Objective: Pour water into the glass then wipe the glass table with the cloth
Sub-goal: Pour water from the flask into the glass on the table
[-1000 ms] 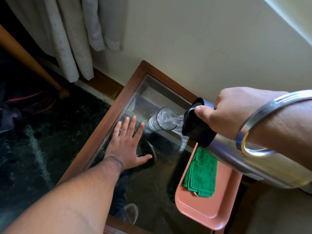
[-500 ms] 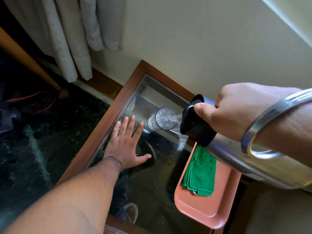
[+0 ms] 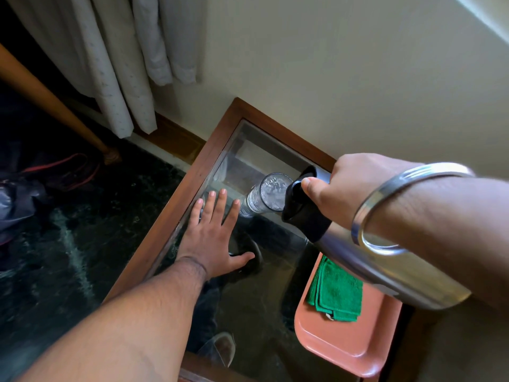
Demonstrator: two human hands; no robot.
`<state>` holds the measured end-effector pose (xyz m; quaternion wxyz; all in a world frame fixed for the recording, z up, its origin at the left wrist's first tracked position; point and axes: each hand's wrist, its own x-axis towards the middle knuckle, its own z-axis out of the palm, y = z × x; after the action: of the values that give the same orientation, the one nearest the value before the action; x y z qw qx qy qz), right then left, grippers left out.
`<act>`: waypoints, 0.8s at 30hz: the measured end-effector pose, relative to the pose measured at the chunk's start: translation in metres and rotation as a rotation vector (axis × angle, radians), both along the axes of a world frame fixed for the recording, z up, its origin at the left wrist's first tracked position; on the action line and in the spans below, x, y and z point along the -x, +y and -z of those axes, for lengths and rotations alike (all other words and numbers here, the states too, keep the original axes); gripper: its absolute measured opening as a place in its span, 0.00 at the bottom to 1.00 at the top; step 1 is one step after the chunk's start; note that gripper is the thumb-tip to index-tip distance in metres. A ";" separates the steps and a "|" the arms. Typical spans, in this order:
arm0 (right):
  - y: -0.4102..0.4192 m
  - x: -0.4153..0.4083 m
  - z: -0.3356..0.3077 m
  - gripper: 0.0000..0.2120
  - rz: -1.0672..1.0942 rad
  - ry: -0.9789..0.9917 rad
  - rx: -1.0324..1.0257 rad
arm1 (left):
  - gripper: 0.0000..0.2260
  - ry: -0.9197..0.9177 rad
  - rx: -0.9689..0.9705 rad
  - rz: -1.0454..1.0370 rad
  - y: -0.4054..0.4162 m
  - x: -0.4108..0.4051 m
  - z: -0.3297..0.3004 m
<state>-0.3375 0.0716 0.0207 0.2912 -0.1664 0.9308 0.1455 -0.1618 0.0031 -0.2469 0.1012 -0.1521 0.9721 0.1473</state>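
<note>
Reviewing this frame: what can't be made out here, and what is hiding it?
- Head view: the spout and the near rim of the glass are covered by the bottle cap and right hand.
- Water level: unreadable through churning water.
- Bottle base: behind the right forearm.
- Green cloth top edge: under the bottle.
- Tray far end: hidden likewise.
- Left hand palm: flat on the table, unseen.

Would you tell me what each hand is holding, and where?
Right hand grips the flask near its black top; left hand lies flat, holding nothing.

glass (image 3: 271,193) rim partly behind flask (image 3: 366,256) spout (water stream hidden)
</note>
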 end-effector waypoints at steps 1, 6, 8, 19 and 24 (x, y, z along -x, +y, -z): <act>0.000 0.001 0.002 0.25 0.006 -0.002 0.007 | 0.55 0.002 -0.002 0.001 0.000 0.000 0.000; 0.002 0.004 0.008 0.25 0.014 0.006 0.042 | 0.54 -0.004 0.000 0.001 0.000 0.001 0.000; 0.003 0.002 0.007 0.25 0.025 0.005 0.072 | 0.54 0.002 0.001 0.001 0.000 0.000 0.001; 0.052 -0.046 -0.003 0.46 0.360 -0.026 0.395 | 0.54 0.018 0.052 0.006 0.000 -0.002 0.005; 0.094 -0.118 0.020 0.50 0.677 -0.019 0.699 | 0.52 -0.057 0.034 -0.004 0.001 0.000 0.003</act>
<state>-0.2199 0.1657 0.0010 0.2574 0.0565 0.9231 -0.2800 -0.1621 0.0042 -0.2494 0.1260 -0.1600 0.9708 0.1266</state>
